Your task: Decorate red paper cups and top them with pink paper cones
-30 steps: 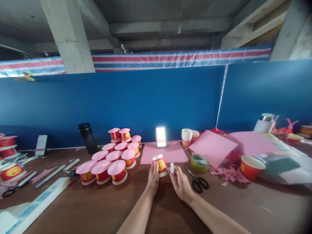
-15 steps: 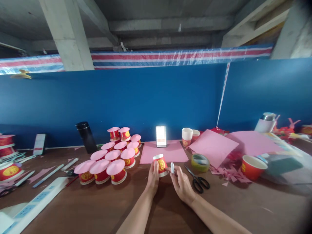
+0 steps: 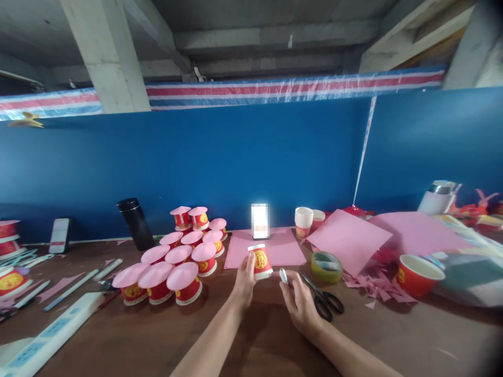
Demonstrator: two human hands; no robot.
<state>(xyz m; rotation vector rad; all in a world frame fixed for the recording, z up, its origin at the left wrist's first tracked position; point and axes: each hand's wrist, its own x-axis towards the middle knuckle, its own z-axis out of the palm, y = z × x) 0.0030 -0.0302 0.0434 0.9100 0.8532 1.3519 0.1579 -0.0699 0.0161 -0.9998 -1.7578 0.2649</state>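
My left hand is closed around a red paper cup with a yellow emblem. The cup is upside down, its wide rim low and slightly tilted. In my right hand, to the right of the cup and apart from it, is a small white tube with its end pointing up. Its lower part is hidden by my fingers. Behind the cup lies a stack of pink paper. A pair of black scissors rests just beyond my right hand.
Several upturned red cups with pink paper cones stand at left, near a black flask and a white power strip. A phone stands at the back. Right are a tape roll, pink scraps and a red cup.
My right hand has drawn back from the cup with the white tube, moving right and down. The cup has tilted and risen slightly in my left hand. The view has shifted a little.
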